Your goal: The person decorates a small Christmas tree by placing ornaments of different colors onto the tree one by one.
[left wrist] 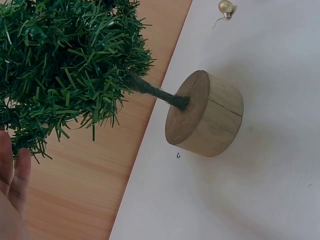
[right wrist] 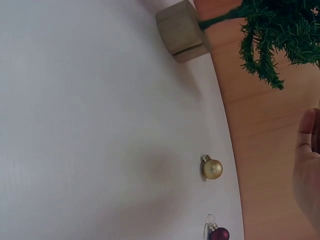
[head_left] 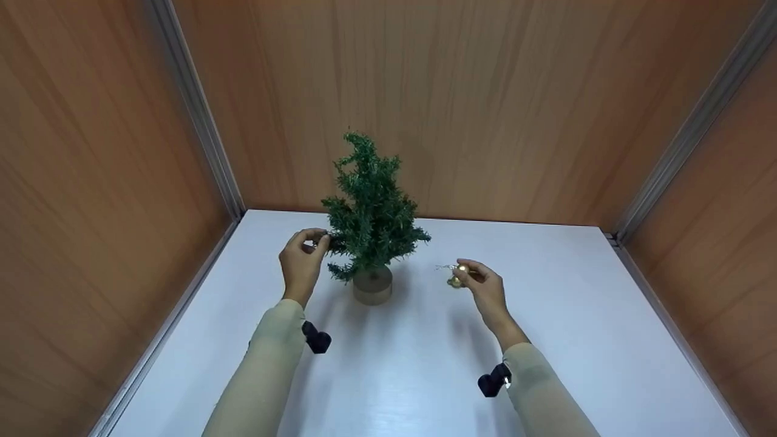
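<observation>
A small artificial Christmas tree [head_left: 371,212] stands upright on a round wooden base [head_left: 372,286]. At its left side my left hand [head_left: 300,262] pinches the tip of a low branch between thumb and finger; most of this hand lies outside the left wrist view. To the right of the tree, my right hand [head_left: 488,294] holds a gold bauble [head_left: 463,268] by thumb and fingertips, raised over the table. A thin wire hook sticks out leftward from it. Another gold bauble [right wrist: 212,169] lies on the table, seen below the right fingers in the head view.
A dark red bauble [right wrist: 219,234] with a wire hook lies near the gold one on the white table [head_left: 388,376]. Wood-grain panels [head_left: 461,109] rise at the back and both sides, with grey metal strips [head_left: 197,109] at the corners.
</observation>
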A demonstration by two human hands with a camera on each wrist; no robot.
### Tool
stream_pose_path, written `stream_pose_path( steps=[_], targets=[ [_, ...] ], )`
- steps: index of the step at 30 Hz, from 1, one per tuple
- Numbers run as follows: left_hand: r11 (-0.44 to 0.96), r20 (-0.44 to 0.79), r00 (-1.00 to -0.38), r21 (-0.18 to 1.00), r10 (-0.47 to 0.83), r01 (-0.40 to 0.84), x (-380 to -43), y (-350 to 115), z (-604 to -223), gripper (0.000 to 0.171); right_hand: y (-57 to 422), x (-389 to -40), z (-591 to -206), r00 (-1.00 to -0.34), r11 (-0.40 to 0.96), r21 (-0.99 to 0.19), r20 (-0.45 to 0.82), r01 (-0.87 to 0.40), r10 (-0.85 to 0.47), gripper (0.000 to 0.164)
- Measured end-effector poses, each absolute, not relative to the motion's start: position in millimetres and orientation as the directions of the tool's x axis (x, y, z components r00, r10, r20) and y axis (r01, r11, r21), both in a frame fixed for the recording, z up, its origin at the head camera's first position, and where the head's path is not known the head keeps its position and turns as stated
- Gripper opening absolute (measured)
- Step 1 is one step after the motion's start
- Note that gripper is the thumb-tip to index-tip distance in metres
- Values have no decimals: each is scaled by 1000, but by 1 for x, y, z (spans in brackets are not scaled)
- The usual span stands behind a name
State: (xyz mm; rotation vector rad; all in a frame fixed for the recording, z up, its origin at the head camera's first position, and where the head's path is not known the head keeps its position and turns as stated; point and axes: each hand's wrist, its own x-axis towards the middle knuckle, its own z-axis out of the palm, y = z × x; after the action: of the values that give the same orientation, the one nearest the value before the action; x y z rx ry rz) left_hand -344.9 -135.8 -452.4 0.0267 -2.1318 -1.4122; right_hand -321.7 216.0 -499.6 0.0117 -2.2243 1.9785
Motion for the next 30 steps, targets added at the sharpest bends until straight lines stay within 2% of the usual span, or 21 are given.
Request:
stream_pose_path(
  steps=[9,19,30],
  targets=[
    [437,456,-832,848,-316,299,-346,-136,-452,15,212,-321,-494,-981,124,-980,167,-154,100,39],
    [434,466,-827,846,-315,310,-345,-135,-451,15,205,-319,-489,-983,150,-979,154,-138,100,42],
    [440,469,-827,842,-310,313,-344,-135,-451,15,196,-312,-476,-986,61,-986,160,-158,34,36]
  ],
)
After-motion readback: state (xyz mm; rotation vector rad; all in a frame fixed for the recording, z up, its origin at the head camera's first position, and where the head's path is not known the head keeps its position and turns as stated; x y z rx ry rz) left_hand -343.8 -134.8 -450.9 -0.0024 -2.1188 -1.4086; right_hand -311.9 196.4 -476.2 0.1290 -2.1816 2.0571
